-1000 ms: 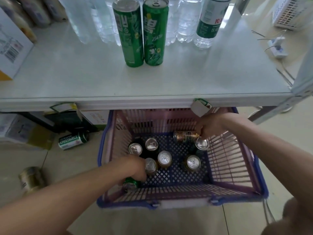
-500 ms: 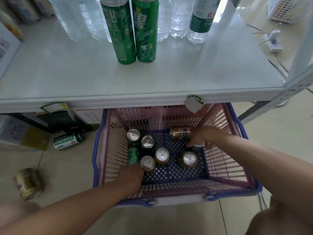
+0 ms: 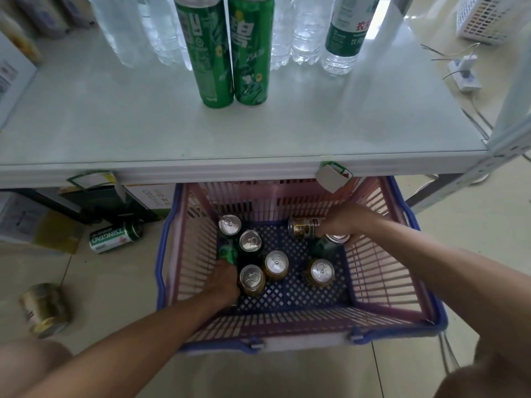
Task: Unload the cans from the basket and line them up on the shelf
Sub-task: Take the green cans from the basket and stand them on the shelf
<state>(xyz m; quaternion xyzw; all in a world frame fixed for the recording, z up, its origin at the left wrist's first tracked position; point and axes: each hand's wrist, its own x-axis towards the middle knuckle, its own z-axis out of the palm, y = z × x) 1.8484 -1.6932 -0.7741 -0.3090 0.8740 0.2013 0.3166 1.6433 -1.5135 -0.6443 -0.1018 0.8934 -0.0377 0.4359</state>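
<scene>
A pink and blue basket (image 3: 382,254) sits on the floor under the white shelf (image 3: 143,133). Several cans stand upright in it, tops showing, such as one gold can (image 3: 276,264). A gold can (image 3: 303,226) lies on its side at the back. My left hand (image 3: 224,280) is closed around a green can (image 3: 228,254) at the basket's left side. My right hand (image 3: 342,222) grips a dark green can (image 3: 323,247) at the back right. Two tall green cans (image 3: 230,53) stand side by side on the shelf.
Water bottles (image 3: 342,33) line the shelf's back. A green can (image 3: 115,237) and a gold can (image 3: 44,310) lie on the floor left of the basket. Boxes sit under the shelf at left. A power strip (image 3: 465,73) lies on the floor at right.
My left hand has closed on the green can and drawn it up from the basket's front left corner. My right hand has shifted from the far rim onto the dark green can.
</scene>
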